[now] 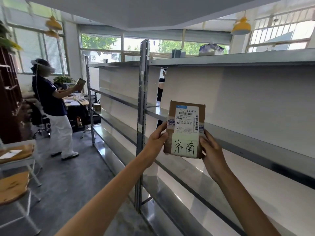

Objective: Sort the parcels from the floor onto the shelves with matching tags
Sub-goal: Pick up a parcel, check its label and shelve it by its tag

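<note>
Both arms are reaching up and out here. The left hand is pinching the parcel's lower left edge, and the right hand is gripping its lower right corner, so the parcel is sitting upright between them, label and handwritten tag facing the camera. It's hanging in the air in front of the shelves, not touching them. Far left, another person is holding up a parcel too.

The parcel label's small print is unreadable; its lower corners sit behind both hands.
</note>
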`<state>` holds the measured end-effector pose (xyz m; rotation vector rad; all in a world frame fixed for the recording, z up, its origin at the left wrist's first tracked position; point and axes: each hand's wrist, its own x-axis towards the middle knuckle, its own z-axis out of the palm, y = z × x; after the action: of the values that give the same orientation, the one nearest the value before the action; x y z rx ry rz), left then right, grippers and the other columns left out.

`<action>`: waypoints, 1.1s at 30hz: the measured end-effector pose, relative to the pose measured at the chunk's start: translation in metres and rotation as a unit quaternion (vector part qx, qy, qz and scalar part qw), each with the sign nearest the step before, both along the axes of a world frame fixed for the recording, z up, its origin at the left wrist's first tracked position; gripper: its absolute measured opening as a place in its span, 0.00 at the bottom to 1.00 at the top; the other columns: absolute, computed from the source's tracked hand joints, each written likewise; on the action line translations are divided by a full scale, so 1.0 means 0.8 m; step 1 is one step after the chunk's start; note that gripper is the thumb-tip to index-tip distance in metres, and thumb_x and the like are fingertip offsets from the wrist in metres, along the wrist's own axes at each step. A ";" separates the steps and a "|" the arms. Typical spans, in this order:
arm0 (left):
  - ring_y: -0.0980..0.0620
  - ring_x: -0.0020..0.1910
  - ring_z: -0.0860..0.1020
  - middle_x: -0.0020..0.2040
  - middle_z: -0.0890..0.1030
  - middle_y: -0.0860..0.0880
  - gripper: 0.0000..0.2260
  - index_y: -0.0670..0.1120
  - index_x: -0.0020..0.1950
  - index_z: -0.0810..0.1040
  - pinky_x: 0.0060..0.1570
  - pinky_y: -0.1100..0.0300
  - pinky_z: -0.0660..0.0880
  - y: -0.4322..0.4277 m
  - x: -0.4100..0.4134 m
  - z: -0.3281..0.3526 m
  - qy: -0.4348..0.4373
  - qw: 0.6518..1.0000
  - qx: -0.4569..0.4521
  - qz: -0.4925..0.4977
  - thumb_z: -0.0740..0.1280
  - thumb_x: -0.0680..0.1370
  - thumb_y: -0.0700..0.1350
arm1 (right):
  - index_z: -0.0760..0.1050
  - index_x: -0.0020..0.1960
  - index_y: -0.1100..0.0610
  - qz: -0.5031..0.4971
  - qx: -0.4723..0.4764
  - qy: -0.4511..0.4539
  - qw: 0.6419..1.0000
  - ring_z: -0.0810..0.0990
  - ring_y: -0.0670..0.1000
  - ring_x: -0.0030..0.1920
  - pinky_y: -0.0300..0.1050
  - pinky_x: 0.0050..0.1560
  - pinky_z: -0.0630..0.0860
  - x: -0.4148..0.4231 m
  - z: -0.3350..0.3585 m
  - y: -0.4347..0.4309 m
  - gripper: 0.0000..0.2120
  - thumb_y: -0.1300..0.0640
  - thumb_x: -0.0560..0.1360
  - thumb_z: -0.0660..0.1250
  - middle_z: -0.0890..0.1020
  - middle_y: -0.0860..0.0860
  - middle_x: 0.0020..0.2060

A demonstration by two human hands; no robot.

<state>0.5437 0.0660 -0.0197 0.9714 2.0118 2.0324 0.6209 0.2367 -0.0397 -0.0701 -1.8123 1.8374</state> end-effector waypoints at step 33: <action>0.68 0.39 0.80 0.40 0.83 0.62 0.16 0.60 0.58 0.71 0.31 0.74 0.75 0.056 -0.265 0.008 0.020 0.998 0.021 0.060 0.51 0.82 0.41 | 0.63 0.67 0.35 0.031 0.043 0.024 0.998 0.79 0.48 0.58 0.43 0.50 0.80 -0.267 0.019 0.047 0.20 0.55 0.80 0.57 0.79 0.46 0.60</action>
<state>0.3321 0.1104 -0.0129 0.9258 2.1049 2.1395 0.4076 0.2744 -0.0248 0.0621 -1.8768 1.7836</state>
